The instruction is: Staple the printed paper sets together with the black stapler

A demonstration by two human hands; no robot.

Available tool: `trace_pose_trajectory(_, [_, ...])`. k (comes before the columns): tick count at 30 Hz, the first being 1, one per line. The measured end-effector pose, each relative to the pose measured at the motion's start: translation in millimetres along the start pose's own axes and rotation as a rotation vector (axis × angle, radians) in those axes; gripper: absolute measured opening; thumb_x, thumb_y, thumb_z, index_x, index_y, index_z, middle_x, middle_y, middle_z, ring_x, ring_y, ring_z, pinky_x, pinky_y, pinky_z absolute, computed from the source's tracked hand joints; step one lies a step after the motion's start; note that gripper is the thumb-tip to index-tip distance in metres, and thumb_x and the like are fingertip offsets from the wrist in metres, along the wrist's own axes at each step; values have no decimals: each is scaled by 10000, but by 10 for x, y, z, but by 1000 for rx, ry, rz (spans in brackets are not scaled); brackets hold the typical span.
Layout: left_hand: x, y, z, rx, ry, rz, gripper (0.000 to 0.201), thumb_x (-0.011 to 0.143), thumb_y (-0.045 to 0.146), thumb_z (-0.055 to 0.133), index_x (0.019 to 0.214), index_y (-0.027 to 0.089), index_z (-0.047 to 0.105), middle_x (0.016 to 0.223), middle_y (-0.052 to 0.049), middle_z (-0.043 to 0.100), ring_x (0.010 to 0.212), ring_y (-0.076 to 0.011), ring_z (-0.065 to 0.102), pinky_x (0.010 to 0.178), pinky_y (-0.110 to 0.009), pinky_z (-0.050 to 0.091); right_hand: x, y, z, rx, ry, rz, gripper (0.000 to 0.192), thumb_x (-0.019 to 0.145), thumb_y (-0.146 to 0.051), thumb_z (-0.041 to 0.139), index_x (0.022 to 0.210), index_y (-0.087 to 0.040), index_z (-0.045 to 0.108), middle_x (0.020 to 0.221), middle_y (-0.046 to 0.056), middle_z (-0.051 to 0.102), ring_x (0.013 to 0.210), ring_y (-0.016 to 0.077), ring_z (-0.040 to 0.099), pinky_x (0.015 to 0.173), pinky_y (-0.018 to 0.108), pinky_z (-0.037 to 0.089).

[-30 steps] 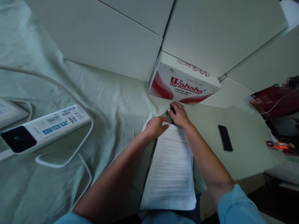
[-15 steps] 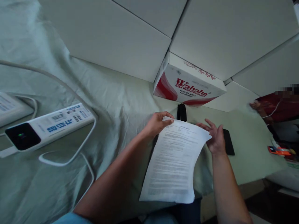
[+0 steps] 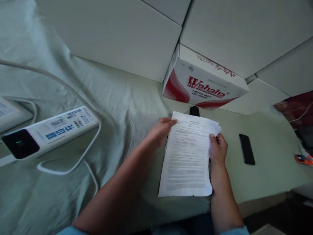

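Note:
A small stack of printed paper sheets is held between my two hands, text side up, with uneven edges at its upper right. My left hand pinches the upper left edge, thumb on top. On the right edge, my right hand is closed with the thumb over the front and the fingers behind, partly hidden. A black object lies just past the top edge of the sheets, partly covered by them. To the right of my right hand a black smartphone rests on the pale green surface.
A red and white Wahaha carton stands against the white panels. At left, a white power bank with a dark display lies beside a white cable on the rumpled cloth. Another person's hand shows at far right.
My right hand has gone from spread fingers beside the corner to gripping the right edge. The sheets now sit straighter and slightly farther up, covering more of the black object.

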State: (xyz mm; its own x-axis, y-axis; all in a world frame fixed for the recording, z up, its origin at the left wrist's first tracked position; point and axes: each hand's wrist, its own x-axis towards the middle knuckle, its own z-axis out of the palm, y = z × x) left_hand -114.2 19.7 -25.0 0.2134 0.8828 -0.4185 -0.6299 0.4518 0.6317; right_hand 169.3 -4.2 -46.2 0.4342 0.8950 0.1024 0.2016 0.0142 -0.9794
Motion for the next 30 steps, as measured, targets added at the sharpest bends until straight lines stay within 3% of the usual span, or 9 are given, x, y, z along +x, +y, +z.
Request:
trace_pose_trajectory(6, [-46, 35, 8, -91, -64, 72, 379, 636, 356, 1003, 836, 121, 785, 761, -93, 798, 783, -270, 797, 760, -339, 608, -16, -8, 27, 86, 39, -9, 468, 611, -434, 994, 900, -212, 700, 855, -31, 741, 779, 139, 640, 752, 275, 518])
trace_pose_trajectory(11, [-73, 109, 79, -150, 38, -33, 139, 909, 238, 778, 882, 102, 786, 758, -120, 797, 793, -271, 810, 780, -359, 642, 53, -12, -6, 85, 76, 13, 490, 608, -505, 975, 853, -199, 681, 817, -28, 725, 738, 135, 614, 729, 281, 503])
trace_pose_trajectory(13, [-83, 133, 98, -176, 53, -58, 135, 957, 162, 681, 919, 87, 786, 780, -135, 801, 839, -274, 817, 811, -358, 649, 82, -24, -38, 110, 110, 11, 519, 596, -553, 964, 823, -207, 651, 799, -40, 702, 722, 130, 603, 715, 276, 496])
trace_pose_trajectory(21, [-104, 187, 126, -187, 85, -114, 218, 1031, 200, 617, 1082, 67, 782, 861, -155, 818, 861, -284, 819, 869, -388, 653, 77, -173, -79, -15, 99, 33, 610, 538, -671, 956, 787, -202, 657, 756, -41, 656, 728, 131, 551, 713, 275, 472])
trace_pose_trajectory(26, [-106, 202, 155, -161, 87, -126, 249, 1047, 176, 558, 1041, 72, 785, 814, -149, 807, 878, -279, 820, 900, -391, 644, 52, -227, -53, -60, 76, 39, 632, 524, -702, 946, 748, -207, 622, 695, -53, 596, 687, 125, 501, 671, 273, 442])
trace_pose_trajectory(30, [-104, 178, 136, -167, 28, -97, 156, 955, 119, 640, 982, 80, 789, 851, -150, 814, 856, -274, 817, 849, -365, 647, 41, -246, -34, -77, 70, 40, 655, 518, -729, 938, 745, -208, 613, 689, -54, 588, 677, 121, 482, 662, 271, 432])
